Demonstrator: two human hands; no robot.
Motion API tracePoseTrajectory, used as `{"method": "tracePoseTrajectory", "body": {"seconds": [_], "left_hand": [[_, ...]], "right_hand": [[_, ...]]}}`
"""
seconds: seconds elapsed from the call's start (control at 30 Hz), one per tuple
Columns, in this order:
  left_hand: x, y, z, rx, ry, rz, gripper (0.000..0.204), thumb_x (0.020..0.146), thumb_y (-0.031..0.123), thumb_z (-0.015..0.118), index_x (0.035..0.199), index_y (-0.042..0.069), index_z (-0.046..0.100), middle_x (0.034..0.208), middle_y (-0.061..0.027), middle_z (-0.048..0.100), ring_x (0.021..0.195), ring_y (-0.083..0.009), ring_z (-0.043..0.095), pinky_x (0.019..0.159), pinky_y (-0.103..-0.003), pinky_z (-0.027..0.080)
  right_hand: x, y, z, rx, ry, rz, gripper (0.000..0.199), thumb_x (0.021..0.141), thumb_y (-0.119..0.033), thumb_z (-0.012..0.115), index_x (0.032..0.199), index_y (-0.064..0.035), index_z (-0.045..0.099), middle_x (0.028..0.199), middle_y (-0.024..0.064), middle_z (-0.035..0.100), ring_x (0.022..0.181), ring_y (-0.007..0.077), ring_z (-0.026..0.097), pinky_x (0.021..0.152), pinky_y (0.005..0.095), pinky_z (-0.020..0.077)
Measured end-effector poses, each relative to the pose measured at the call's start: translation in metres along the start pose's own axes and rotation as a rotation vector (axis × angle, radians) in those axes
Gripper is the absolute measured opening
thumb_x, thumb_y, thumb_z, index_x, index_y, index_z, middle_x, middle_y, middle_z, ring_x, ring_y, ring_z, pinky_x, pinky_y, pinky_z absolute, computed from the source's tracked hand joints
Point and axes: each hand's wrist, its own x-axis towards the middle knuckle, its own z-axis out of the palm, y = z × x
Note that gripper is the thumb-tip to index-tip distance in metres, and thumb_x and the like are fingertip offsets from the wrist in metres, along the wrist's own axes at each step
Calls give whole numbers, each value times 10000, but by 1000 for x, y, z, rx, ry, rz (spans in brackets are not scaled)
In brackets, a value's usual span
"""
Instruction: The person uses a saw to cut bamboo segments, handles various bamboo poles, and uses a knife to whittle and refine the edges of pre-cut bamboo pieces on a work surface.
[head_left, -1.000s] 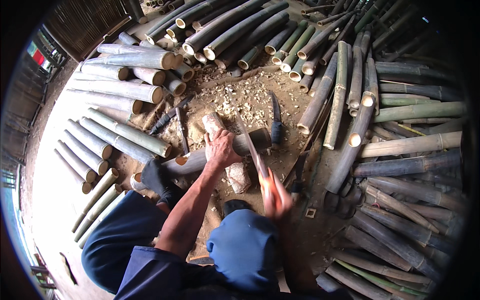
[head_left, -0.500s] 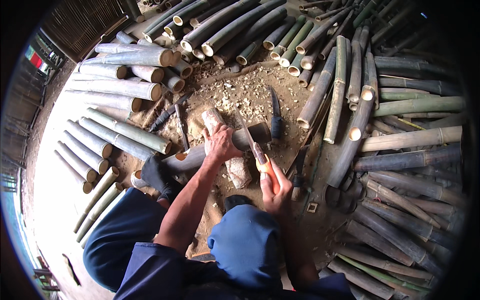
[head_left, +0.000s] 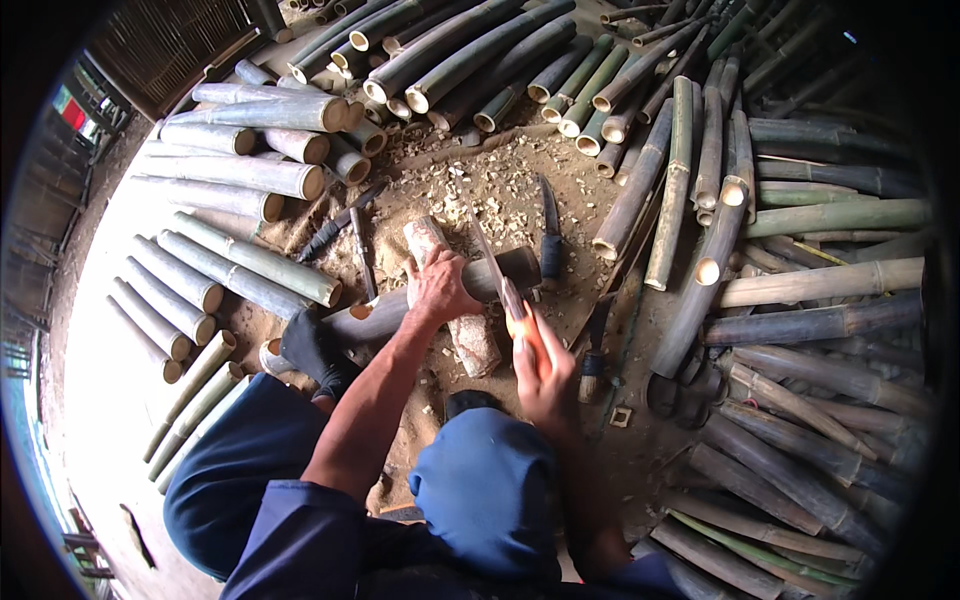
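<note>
bamboo pole (head_left: pixel 440 295) lies across wood block (head_left: pixel 455 300); second knife (head_left: pixel 550 235) just behind on wood chips (head_left: pixel 480 190); bamboo stacks (head_left: pixel 230 200) left, behind, right.

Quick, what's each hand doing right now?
Left hand: closed, gripping the dark bamboo pole lying across the wooden block.
Right hand: closed around the orange-handled knife.

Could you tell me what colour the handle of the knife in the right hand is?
Orange, seen in the head view: the knife handle.
</note>
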Motion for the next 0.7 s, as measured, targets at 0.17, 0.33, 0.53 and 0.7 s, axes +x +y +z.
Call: {"method": "tracePoseTrajectory", "body": {"seconds": [0.17,0.33,0.53,0.7], "left_hand": [[1,-8,4,-18,39,8,749,473,356,917,1167,131,751,1270,-36,669,1394,-269,492,1123,-708,311],[-1,17,0,1,0,11,772,518,430,927,1199,123,733,1305,-38,655,1388,-248,503,1160,-678,283],[2,-5,1,-14,27,24,816,488,434,926,1221,127,740,1275,-45,676,1383,-259,503,1114,-658,318],[-6,-1,14,93,128,38,828,479,451,956,1187,116,685,1261,-69,620,1333,-277,532,1113,-635,358]], "right_hand": [[-124,1,-55,692,-109,543,583,1120,-437,501,1527,-21,519,1445,110,584,1305,191,531,1119,363,390],[-53,41,-29,-229,24,-128,412,1099,-232,509,1379,51,616,1286,275,693,1103,410,711,921,421,594],[-53,11,-31,-80,-204,292,487,1125,-390,526,1479,-60,587,1314,81,638,1192,190,591,1044,338,459],[-143,13,-52,2,-95,505,419,1096,-276,539,1405,-7,630,1173,119,689,1026,197,647,929,335,517]]}}
